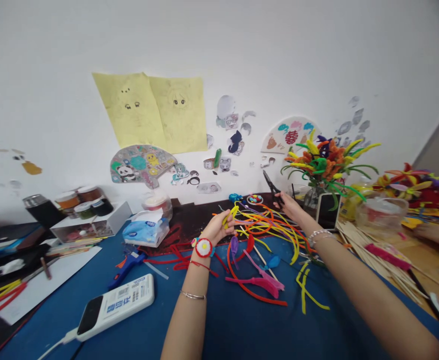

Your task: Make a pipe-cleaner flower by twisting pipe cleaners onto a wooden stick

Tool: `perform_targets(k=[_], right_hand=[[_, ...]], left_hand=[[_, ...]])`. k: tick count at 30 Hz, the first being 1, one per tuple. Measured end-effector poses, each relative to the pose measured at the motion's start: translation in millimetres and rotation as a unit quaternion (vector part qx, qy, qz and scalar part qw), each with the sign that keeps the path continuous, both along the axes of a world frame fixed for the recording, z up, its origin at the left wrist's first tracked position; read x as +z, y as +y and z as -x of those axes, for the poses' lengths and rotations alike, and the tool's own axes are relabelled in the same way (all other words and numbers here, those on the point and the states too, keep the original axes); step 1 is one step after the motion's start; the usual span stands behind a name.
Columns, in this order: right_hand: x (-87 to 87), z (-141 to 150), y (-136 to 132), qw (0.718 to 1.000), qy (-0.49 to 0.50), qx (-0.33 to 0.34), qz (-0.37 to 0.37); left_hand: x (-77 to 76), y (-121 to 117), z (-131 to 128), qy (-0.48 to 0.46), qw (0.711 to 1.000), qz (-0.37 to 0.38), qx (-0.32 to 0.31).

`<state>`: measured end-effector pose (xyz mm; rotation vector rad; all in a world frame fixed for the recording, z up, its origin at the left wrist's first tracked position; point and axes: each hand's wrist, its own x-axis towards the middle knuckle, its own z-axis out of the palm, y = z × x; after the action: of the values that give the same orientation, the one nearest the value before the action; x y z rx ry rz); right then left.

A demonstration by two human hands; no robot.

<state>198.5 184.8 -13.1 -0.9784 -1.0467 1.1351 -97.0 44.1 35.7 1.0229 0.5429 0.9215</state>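
Note:
My left hand (218, 228), with a flower bracelet on its wrist, is closed on a short bent yellow pipe cleaner (231, 215). Farther back and to the right, my right hand (289, 207) grips a pair of black scissors (272, 188), the tip pointing up toward the wall. Between and below the hands lie loose yellow and orange pipe cleaners (296, 247). Nearer me are a pink pipe cleaner shape (270, 284), a purple one (234, 246) and a blue one (273, 261). Cut yellow pieces (304, 287) rest on the blue table.
A blue glue gun (127, 267), a white power bank (118, 305) and a tissue pack (146, 230) lie left. At right stand a vase of pipe cleaner flowers (326, 165), a phone (328, 211) and wooden sticks (373, 255). Another person's arm (435, 235) reaches in far right.

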Motion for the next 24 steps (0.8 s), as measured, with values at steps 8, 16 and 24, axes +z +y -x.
perform_targets(k=[8,16,24], right_hand=[[34.2,23.1,-43.0,0.961,0.216,0.099,-0.144],[34.4,57.5,-153.3,0.953,0.133,0.27,-0.037],[11.4,94.9,-185.7,0.927,0.121,0.355,-0.03]], left_hand=[[0.8,-0.6,1.2,-0.034,0.999,0.004,-0.011],[4.2,-2.0,-3.3,-0.192,0.977,0.012,0.089],[8.7,-14.2,-26.3,-0.258,0.952,-0.021,0.163]])
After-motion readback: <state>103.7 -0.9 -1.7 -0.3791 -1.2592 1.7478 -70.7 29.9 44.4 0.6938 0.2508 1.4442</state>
